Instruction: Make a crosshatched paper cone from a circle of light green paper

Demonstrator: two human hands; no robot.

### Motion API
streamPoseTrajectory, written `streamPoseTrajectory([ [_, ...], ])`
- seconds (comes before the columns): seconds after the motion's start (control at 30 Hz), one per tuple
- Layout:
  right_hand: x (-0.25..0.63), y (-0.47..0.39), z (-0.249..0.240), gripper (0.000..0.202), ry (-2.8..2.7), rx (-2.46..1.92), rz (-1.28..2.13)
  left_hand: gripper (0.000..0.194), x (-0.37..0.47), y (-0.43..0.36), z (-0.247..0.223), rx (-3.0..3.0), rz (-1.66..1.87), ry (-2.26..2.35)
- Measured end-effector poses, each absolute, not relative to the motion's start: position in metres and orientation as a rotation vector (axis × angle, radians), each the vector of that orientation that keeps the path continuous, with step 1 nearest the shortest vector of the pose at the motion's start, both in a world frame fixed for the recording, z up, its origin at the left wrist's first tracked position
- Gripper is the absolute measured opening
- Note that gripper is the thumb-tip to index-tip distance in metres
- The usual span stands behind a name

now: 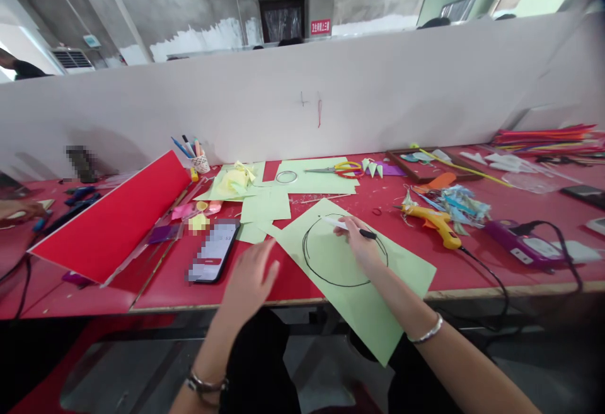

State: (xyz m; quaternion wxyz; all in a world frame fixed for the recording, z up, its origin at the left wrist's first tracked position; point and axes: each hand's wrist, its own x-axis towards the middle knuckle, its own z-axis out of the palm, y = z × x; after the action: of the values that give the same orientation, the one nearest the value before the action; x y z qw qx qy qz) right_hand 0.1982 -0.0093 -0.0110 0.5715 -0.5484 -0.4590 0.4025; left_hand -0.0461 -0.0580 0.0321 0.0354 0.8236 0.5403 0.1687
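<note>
A pale green sheet lies slanted over the front edge of the red table, with a black circle drawn on it in rough, partly doubled lines. My right hand holds a white pen with a black end over the upper part of that circle. Left of the sheet, my left hand hovers with thumb and fingers apart and nothing in it. A phone with a lit screen lies beside it on the left.
Scissors, a metal ring and green papers lie behind. A yellow glue gun and purple power strip are right. A red board leans left, near a pen cup. Another person's hand is far left.
</note>
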Motion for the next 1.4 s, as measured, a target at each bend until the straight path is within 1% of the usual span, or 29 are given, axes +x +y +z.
streamPoseTrajectory([
  [0.13,0.190,-0.017,-0.012,0.021,-1.023,-1.330,0.771,0.060,-0.008,-0.066,0.007,2.507,0.283,1.617],
  [0.23,0.192,-0.021,-0.007,0.022,-1.027,-1.297,0.825,0.076,-0.001,-0.050,0.000,2.518,0.174,1.618],
  [0.3,0.198,-0.019,-0.001,0.022,-1.051,-1.228,0.909,0.083,-0.004,-0.037,0.001,2.532,0.132,1.567],
  [0.4,0.205,-0.013,0.007,0.022,-1.159,-1.151,1.020,0.086,-0.009,-0.024,0.006,2.531,0.071,1.461],
  [0.47,0.207,-0.010,0.008,0.020,-1.221,-1.182,1.059,0.087,-0.010,-0.019,0.007,2.519,0.042,1.440],
  [0.6,0.205,-0.006,0.002,0.018,-1.335,-1.285,1.042,0.086,-0.008,-0.018,0.001,2.541,0.094,1.481],
  [0.87,0.204,-0.006,-0.007,0.015,-1.435,-1.318,1.044,0.097,-0.009,-0.019,-0.007,2.585,0.167,1.474],
  [1.0,0.203,-0.006,-0.007,0.015,-1.451,-1.331,1.044,0.095,-0.009,-0.019,-0.007,2.590,0.173,1.477],
  [1.2,0.203,-0.008,-0.005,0.016,-1.489,-1.333,1.066,0.075,-0.008,-0.020,-0.009,2.638,0.223,1.477],
  [1.4,0.202,-0.011,0.000,0.018,-1.490,-1.298,1.149,0.067,-0.009,-0.020,-0.008,2.642,0.211,1.483],
])
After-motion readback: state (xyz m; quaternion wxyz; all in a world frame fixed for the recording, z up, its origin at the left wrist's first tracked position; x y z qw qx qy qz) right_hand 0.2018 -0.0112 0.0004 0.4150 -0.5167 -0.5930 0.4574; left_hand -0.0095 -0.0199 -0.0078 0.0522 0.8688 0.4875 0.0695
